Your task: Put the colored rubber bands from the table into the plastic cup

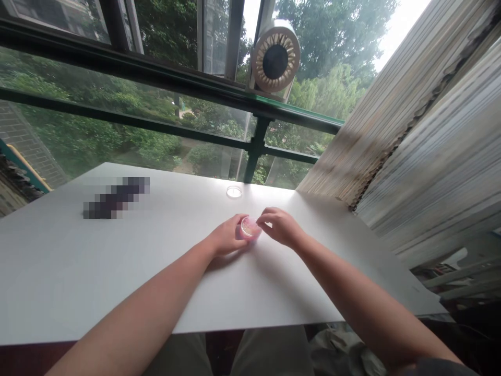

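A small clear round tub [250,228] with pinkish contents stands on the white table, tilted slightly or seen at an angle. My left hand [227,236] wraps round its left side, thumb toward me and fingers on the far side. At the tub's right rim is my right hand [278,225], its thumb and fingertips pinched together. Whatever those fingertips hold, if anything, is too small to make out. Beyond the tub, a clear round lid [234,192] lies flat on the table.
The white table [117,271] reaches to the window. A dark, pixelated object [117,198] lies at its far left. A round fan-like device [276,60] sits on the window rail. Striped curtains [352,115] hang along the right side, touching the table's far right edge.
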{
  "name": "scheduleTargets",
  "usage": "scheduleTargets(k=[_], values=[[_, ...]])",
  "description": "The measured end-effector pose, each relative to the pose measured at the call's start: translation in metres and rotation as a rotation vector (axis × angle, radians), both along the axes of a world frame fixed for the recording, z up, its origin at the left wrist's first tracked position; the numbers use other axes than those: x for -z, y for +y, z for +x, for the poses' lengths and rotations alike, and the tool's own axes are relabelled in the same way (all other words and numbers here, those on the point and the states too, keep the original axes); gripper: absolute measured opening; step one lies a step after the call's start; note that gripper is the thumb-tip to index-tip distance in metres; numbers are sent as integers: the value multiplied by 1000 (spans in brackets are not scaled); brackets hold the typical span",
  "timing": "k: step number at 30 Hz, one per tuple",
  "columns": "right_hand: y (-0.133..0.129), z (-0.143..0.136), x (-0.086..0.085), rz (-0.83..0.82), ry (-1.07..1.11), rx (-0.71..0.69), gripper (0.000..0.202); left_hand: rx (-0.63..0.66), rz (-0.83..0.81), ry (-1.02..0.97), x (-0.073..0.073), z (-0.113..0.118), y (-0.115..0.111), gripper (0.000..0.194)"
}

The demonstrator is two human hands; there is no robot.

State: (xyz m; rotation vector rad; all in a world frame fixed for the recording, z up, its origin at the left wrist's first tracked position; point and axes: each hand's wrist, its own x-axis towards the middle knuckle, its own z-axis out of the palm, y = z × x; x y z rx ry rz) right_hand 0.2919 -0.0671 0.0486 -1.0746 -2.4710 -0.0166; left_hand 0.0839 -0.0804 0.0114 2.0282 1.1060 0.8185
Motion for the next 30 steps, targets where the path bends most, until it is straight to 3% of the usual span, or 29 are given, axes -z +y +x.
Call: scheduleTargets(k=[5,17,30], values=[[-5,-10,-7,9,-160,-32,20,-3,-7,5,-2,0,-1,61],[-27,20,-5,39,-324,-79,50,21,-22,-35,1,2,0,65],[-40,26,-10,37,-312,-49,40,15,4,5,2,1,1,64]])
